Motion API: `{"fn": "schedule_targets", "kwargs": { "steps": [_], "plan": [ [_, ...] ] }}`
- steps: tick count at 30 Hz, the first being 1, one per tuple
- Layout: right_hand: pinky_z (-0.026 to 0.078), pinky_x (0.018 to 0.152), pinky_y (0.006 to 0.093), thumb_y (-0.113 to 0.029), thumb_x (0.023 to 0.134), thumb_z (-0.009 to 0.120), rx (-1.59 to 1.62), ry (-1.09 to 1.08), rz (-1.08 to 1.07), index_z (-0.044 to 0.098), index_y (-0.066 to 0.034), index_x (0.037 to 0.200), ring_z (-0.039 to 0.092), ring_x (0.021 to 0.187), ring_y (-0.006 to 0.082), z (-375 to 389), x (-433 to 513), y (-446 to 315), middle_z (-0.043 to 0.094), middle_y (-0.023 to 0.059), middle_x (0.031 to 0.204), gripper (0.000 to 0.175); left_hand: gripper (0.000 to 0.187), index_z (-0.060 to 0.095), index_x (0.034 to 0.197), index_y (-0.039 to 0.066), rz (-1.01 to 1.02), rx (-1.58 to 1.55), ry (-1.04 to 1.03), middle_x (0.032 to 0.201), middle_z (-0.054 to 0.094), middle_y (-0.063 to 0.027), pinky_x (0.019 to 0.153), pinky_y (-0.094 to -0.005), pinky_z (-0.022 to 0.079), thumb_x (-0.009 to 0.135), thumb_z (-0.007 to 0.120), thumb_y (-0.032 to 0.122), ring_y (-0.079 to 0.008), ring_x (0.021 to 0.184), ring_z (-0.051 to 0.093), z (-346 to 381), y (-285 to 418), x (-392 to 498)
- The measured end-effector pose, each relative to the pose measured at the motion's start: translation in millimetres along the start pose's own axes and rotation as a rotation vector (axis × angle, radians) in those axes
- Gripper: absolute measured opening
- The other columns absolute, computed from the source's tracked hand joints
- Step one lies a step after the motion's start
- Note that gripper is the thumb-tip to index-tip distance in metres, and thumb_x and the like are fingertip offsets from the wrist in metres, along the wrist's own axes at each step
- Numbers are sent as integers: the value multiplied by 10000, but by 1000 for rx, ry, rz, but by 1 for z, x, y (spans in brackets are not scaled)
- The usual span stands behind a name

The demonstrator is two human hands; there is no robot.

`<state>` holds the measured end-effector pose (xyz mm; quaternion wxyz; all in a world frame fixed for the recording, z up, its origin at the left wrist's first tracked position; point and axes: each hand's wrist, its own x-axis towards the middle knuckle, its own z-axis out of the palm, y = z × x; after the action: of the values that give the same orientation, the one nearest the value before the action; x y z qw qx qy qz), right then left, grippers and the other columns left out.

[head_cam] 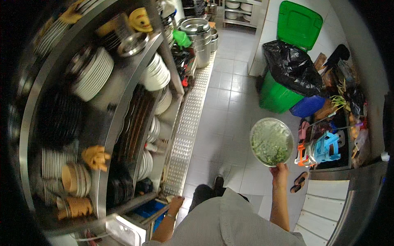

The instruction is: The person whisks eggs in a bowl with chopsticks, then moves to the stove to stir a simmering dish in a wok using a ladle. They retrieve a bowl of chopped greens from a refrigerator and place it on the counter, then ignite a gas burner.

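Observation:
My right hand (279, 172) grips the near rim of a round metal bowl (251, 144), out ahead of my body above the tiled floor. Pale green bits, perhaps chopped greens (272, 143), fill the bowl, with a darker green patch close to my fingers. Low on the left, my left hand (176, 203) hangs beside the lower end of the steel shelving, its fingers curled. A small pale thing shows by its knuckles. Whether that hand holds anything is unclear.
Steel shelving (103, 172) on the left carries stacked plates (95, 73) and bowls (77, 180). A perforated metal floor strip (181, 153) runs beside it. A lined green bin (277, 95), blue-and-orange stools (326, 147) and slippers (299, 182) stand right; a steel pot (198, 46) is ahead.

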<state>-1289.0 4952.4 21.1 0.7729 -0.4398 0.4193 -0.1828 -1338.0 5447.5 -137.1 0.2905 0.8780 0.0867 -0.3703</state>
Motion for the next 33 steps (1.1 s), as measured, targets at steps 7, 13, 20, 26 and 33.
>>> {"fn": "schedule_targets", "kwargs": {
  "steps": [7,13,20,26,33],
  "plan": [
    [509,567,289,-88,709,486,23,-103,24,485,-2,1021,565,579,145,171,148,-14,586,72,794,323,400,564,987,-27,153,-106,-99,886,630,-150,698,-379,472,903,431,340,-273,829,602,-81,90,140],
    [518,590,317,-85,707,463,-49,-72,134,490,11,1014,587,636,169,314,247,-27,589,81,815,322,306,489,1116,1,79,-855,10,921,587,-67,650,-265,483,890,505,207,-148,794,594,-265,299,313],
    [520,613,339,-76,712,488,-162,-68,115,505,5,1013,604,721,188,435,369,-60,592,92,846,312,308,526,1111,-17,451,-716,-333,935,624,-109,660,-260,495,899,514,206,-154,773,617,-385,567,488],
    [515,617,301,-122,706,547,-288,-260,-1,536,-1,1047,601,748,159,511,518,-90,600,72,881,362,238,579,965,-11,360,-715,-430,838,628,-96,609,-264,499,894,523,208,-166,707,623,-405,698,615],
    [471,565,260,-59,728,547,-394,-438,86,548,7,965,566,640,124,638,707,-177,577,51,774,246,107,538,909,-4,214,-889,-262,793,619,-93,555,-246,500,852,539,87,-170,678,632,-471,829,716]
  ]
}}
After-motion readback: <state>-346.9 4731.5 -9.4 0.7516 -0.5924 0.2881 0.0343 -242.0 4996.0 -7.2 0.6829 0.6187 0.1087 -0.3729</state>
